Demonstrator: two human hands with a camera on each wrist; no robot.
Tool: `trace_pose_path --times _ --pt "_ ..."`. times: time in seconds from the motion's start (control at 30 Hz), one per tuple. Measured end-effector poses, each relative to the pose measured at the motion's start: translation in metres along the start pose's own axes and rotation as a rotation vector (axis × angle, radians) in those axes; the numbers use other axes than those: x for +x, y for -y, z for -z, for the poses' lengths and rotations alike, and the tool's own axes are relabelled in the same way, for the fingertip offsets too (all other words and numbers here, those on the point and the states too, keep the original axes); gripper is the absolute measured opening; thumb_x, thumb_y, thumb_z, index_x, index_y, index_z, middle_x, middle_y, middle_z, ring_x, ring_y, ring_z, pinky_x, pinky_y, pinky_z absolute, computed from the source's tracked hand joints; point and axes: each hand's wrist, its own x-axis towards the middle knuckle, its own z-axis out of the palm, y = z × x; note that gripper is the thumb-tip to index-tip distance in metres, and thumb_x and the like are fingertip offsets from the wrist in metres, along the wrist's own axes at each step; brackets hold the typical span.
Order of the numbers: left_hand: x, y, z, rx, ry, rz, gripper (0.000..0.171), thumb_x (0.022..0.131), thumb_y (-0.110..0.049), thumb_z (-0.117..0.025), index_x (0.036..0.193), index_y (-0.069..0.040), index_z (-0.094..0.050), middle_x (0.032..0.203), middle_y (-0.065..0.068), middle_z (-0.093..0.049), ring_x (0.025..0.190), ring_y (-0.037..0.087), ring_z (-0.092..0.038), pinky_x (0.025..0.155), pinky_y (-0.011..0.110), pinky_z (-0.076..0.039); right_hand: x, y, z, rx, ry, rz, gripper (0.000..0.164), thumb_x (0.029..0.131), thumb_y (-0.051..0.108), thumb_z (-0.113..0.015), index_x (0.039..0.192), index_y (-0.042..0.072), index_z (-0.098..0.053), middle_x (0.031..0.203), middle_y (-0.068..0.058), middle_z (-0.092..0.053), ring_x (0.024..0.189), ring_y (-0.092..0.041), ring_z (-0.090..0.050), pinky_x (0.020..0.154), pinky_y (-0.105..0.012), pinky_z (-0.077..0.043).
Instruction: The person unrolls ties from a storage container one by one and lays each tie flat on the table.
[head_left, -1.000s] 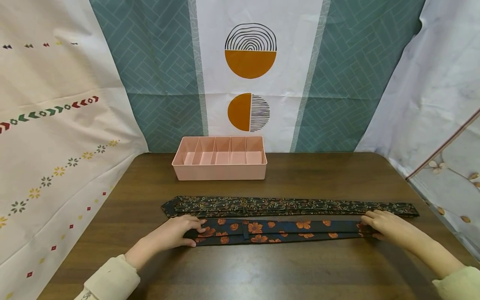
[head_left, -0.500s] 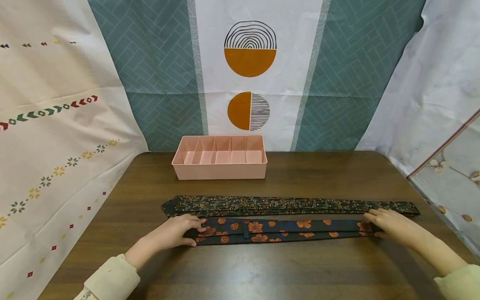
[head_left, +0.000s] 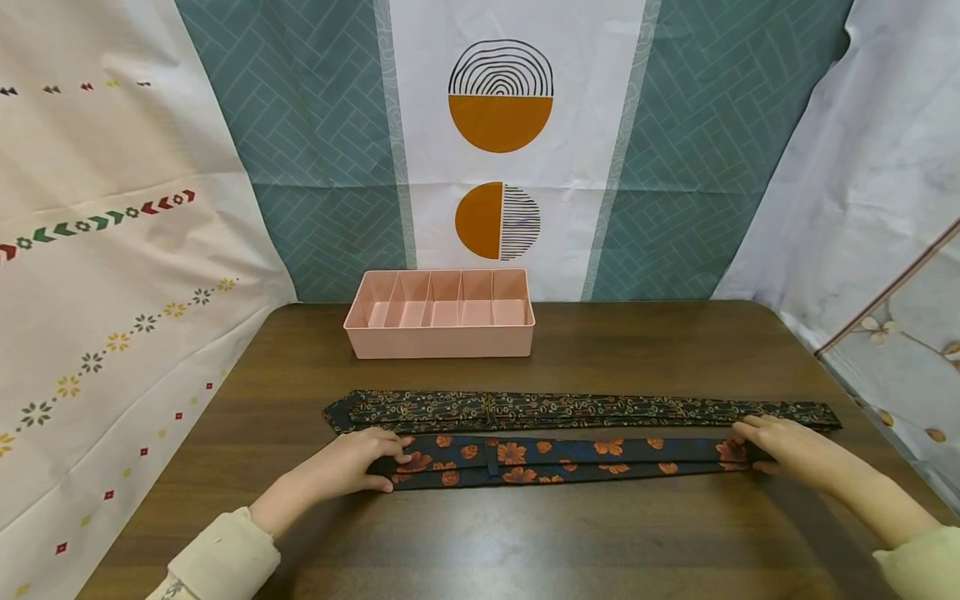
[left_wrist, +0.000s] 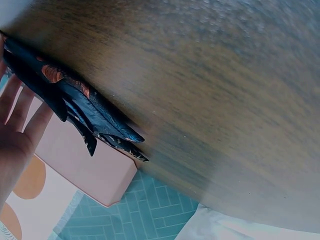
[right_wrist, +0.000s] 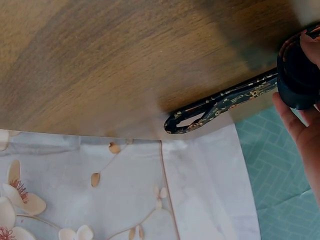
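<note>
A dark necktie with orange flowers [head_left: 585,468] lies folded lengthwise across the table, a small dark loop strip showing near its left part. My left hand [head_left: 356,460] pinches its left end between thumb and fingers; in the left wrist view pointed tips of the floral tie [left_wrist: 52,74] hang past the fingers. At the other end, my right hand [head_left: 787,454] grips the fold, seen in the right wrist view as a rounded dark bend of the floral tie [right_wrist: 295,95] between thumb and fingers. Just behind lies a second, black necktie with a small gold pattern [head_left: 570,410], also folded.
A pink divided organizer box [head_left: 442,343] stands at the back, left of centre. The brown wooden table [head_left: 645,354] is bordered by hanging cloths: a teal and white curtain [head_left: 330,217] behind, pale fabrics on both sides.
My right hand has shifted slightly to the right along the floral necktie's end, and more of an orange flower shows beside the fingers. My left hand stays in place.
</note>
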Motion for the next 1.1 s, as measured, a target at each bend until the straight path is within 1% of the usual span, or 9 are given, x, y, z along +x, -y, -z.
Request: trace_pose_path --times 0.07,0.23,0.3,0.47,0.63,0.73,0.83,0.97,1.1 --pt "0.000 0.000 0.000 0.005 0.000 0.002 0.035 0.077 -0.026 -0.075 0.109 -0.016 -0.069 0.132 0.008 -0.058 0.120 0.033 -0.053 0.093 0.050 -0.047 0.000 0.000 0.001 0.008 0.022 -0.019 0.042 0.060 0.011 -0.085 0.094 0.007 -0.062 0.094 -0.012 -0.065 0.087 -0.037 -0.064 0.077 -0.052 -0.051" --pt "0.000 0.000 0.001 0.007 -0.007 -0.022 0.034 0.077 -0.027 -0.075 0.108 -0.017 -0.068 0.132 0.008 -0.058 0.118 0.032 -0.055 0.091 0.048 -0.049 -0.001 0.000 0.004 0.008 0.033 -0.041 0.041 0.060 0.012 -0.086 0.093 0.006 -0.062 0.093 -0.010 -0.064 0.085 -0.033 -0.064 0.073 -0.048 -0.052" --pt "0.000 0.000 0.001 0.009 -0.013 -0.032 0.033 0.077 -0.027 -0.075 0.108 -0.017 -0.068 0.132 0.008 -0.058 0.116 0.032 -0.056 0.088 0.046 -0.050 -0.001 -0.001 0.004 0.010 0.035 -0.041 0.039 0.060 0.012 -0.086 0.089 0.009 -0.059 0.088 -0.004 -0.062 0.079 -0.026 -0.063 0.067 -0.042 -0.052" --pt "-0.001 0.000 0.000 0.017 -0.022 -0.031 0.033 0.077 -0.028 -0.075 0.107 -0.017 -0.068 0.132 0.008 -0.058 0.114 0.030 -0.057 0.087 0.046 -0.051 -0.004 -0.005 0.002 0.012 0.034 -0.034 0.038 0.060 0.012 -0.085 0.082 0.013 -0.054 0.080 0.002 -0.059 0.070 -0.019 -0.059 0.059 -0.037 -0.049" --pt "-0.001 0.001 0.001 0.013 -0.018 -0.021 0.035 0.077 -0.028 -0.075 0.110 -0.016 -0.068 0.132 0.008 -0.058 0.116 0.031 -0.056 0.088 0.048 -0.050 -0.007 -0.007 -0.001 0.005 -0.013 -0.020 0.038 0.059 0.009 -0.085 0.084 0.010 -0.056 0.084 -0.004 -0.063 0.075 -0.025 -0.063 0.064 -0.042 -0.051" --pt "0.000 0.001 0.001 0.016 -0.022 -0.034 0.034 0.077 -0.029 -0.075 0.108 -0.016 -0.069 0.131 0.008 -0.059 0.116 0.032 -0.056 0.087 0.048 -0.050 -0.008 -0.008 -0.002 0.002 -0.034 -0.016 0.038 0.060 0.008 -0.085 0.088 0.007 -0.059 0.090 -0.012 -0.066 0.081 -0.032 -0.065 0.068 -0.045 -0.053" --pt "0.000 0.001 0.000 0.027 -0.029 -0.047 0.033 0.076 -0.029 -0.075 0.107 -0.017 -0.069 0.129 0.008 -0.060 0.115 0.032 -0.056 0.088 0.047 -0.050 -0.009 -0.010 -0.002 -0.002 -0.038 -0.012 0.039 0.059 0.009 -0.085 0.089 0.006 -0.061 0.092 -0.013 -0.066 0.082 -0.033 -0.065 0.068 -0.046 -0.053" --pt "0.000 0.001 0.000 0.025 -0.026 -0.038 0.033 0.077 -0.028 -0.075 0.107 -0.017 -0.069 0.130 0.007 -0.060 0.116 0.031 -0.056 0.088 0.047 -0.050 -0.010 -0.012 -0.002 -0.018 -0.024 -0.004 0.039 0.057 0.013 -0.086 0.084 0.011 -0.058 0.086 -0.003 -0.063 0.076 -0.025 -0.063 0.062 -0.040 -0.051" --pt "0.000 0.001 0.001 0.014 -0.021 -0.027 0.034 0.077 -0.028 -0.075 0.108 -0.018 -0.069 0.131 0.007 -0.059 0.116 0.031 -0.056 0.089 0.049 -0.049 -0.010 -0.013 -0.001 -0.028 -0.012 -0.010 0.040 0.056 0.015 -0.087 0.082 0.015 -0.056 0.083 0.003 -0.060 0.072 -0.019 -0.060 0.059 -0.037 -0.048"
